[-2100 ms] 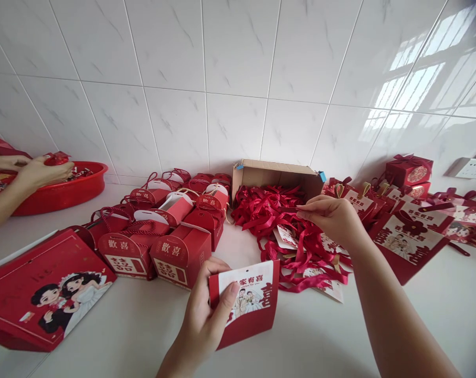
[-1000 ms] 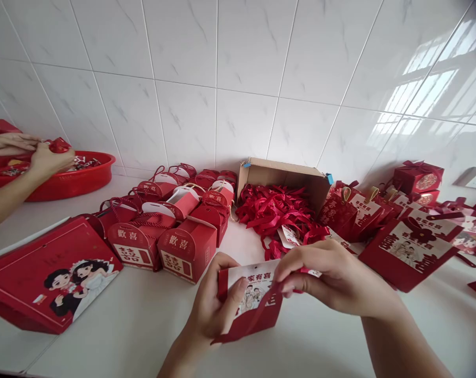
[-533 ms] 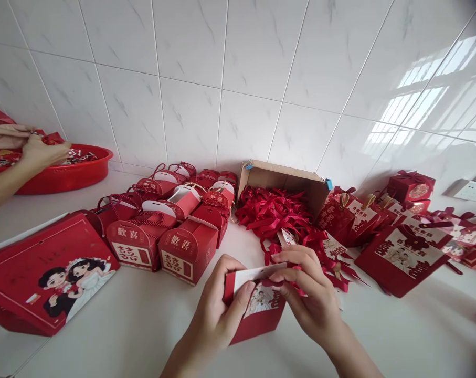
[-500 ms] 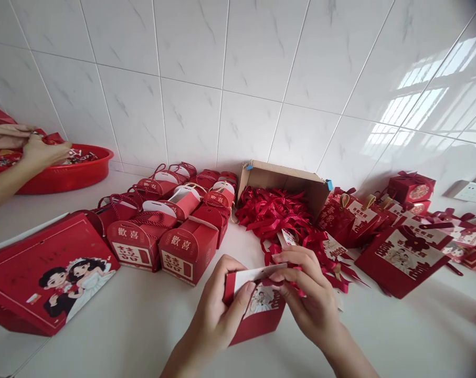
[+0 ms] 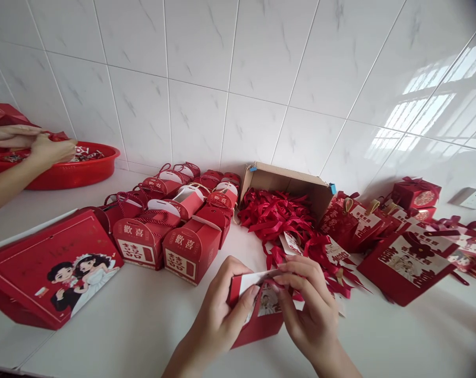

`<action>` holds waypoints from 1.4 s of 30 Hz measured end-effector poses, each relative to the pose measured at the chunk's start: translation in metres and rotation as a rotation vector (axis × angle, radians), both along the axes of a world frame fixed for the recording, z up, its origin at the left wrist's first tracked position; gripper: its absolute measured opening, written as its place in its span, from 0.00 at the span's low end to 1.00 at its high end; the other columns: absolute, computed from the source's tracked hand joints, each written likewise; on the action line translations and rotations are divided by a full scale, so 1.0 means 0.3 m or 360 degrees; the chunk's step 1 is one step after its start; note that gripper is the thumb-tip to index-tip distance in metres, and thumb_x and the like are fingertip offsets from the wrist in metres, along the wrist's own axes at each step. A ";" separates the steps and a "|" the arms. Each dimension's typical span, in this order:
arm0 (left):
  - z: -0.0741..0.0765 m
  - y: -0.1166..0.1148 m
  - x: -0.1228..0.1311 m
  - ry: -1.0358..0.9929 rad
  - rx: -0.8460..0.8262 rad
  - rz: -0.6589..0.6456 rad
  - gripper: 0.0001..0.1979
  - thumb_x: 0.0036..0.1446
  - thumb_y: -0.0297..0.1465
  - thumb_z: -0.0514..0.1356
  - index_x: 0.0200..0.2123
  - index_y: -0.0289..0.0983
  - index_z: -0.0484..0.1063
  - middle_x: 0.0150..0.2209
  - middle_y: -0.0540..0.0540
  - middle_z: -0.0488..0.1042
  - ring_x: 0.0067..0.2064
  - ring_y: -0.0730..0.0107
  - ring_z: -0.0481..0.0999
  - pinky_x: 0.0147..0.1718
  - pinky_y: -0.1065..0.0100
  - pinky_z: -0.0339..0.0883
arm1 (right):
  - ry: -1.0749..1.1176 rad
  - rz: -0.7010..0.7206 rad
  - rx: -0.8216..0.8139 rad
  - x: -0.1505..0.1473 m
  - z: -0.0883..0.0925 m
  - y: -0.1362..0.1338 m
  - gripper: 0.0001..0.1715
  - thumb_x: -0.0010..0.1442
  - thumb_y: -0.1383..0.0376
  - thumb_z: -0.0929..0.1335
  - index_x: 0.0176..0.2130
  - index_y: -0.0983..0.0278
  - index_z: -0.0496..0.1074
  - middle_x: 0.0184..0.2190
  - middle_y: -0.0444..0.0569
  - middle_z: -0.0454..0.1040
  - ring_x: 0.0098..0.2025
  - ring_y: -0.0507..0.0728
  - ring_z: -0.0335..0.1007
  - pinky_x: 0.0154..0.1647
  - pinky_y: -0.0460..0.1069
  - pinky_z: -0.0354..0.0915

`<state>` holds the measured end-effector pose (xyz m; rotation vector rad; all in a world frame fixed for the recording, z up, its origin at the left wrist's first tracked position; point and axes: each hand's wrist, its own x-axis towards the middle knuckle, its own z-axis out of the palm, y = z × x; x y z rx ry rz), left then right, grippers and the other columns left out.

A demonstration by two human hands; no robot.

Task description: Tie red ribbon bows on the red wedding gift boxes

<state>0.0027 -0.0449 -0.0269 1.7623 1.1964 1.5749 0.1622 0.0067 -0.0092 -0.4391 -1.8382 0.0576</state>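
Observation:
A small red gift box point(image 5: 261, 326) with a white illustrated label is held low over the table, close to me. My left hand point(image 5: 228, 307) is closed round its left side, thumb across the front near the top edge. At the top of the box my right hand point(image 5: 310, 302) pinches a dark red ribbon point(image 5: 275, 283), its fingertips together close to the left thumb. How the ribbon passes through the box is hidden by the fingers. Just beyond lies a heap of red ribbons point(image 5: 277, 210), spilling from a cardboard box point(image 5: 291, 181) on its side.
Several red boxes with cord handles point(image 5: 190, 252) stand left of centre. A larger red box with a cartoon couple point(image 5: 56, 268) is at far left. Behind it, another person's hands point(image 5: 51, 149) work over a red basin point(image 5: 84, 173). Finished-looking ribboned boxes point(image 5: 406, 262) stand right.
The view has shifted slightly, so most things sit a little further right. My right fingers have drawn in closer to the left thumb at the ribbon. The other person's hands moved slightly.

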 end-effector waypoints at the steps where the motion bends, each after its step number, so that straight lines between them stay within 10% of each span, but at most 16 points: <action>1: 0.000 0.000 0.000 0.0005 0.0020 0.0004 0.02 0.63 0.30 0.51 0.39 0.40 0.63 0.35 0.48 0.65 0.37 0.69 0.68 0.39 0.69 0.62 | 0.0010 -0.0006 0.0006 -0.003 0.000 -0.002 0.18 0.55 0.76 0.65 0.42 0.57 0.69 0.36 0.52 0.71 0.44 0.64 0.68 0.40 0.63 0.68; 13: -0.006 -0.005 0.003 -0.0049 0.0056 -0.0164 0.04 0.64 0.28 0.50 0.41 0.42 0.62 0.37 0.49 0.63 0.39 0.72 0.68 0.39 0.71 0.63 | 0.0218 0.0475 -0.0739 -0.004 -0.034 0.019 0.13 0.56 0.66 0.70 0.41 0.59 0.64 0.43 0.53 0.71 0.47 0.61 0.70 0.45 0.56 0.68; 28: -0.007 -0.007 0.004 0.0011 0.0191 -0.0245 0.07 0.64 0.26 0.50 0.43 0.43 0.61 0.38 0.49 0.62 0.39 0.73 0.67 0.39 0.73 0.62 | 0.0008 0.0190 0.0209 0.043 -0.011 0.000 0.17 0.55 0.80 0.64 0.41 0.64 0.72 0.42 0.54 0.67 0.49 0.63 0.66 0.44 0.62 0.69; 42: -0.010 0.002 0.005 0.0062 0.0247 -0.0196 0.09 0.63 0.25 0.51 0.44 0.43 0.61 0.38 0.50 0.62 0.41 0.74 0.66 0.41 0.74 0.61 | 0.0166 0.0048 0.0261 0.001 -0.035 -0.021 0.16 0.55 0.82 0.63 0.39 0.65 0.69 0.38 0.53 0.69 0.45 0.61 0.69 0.40 0.59 0.72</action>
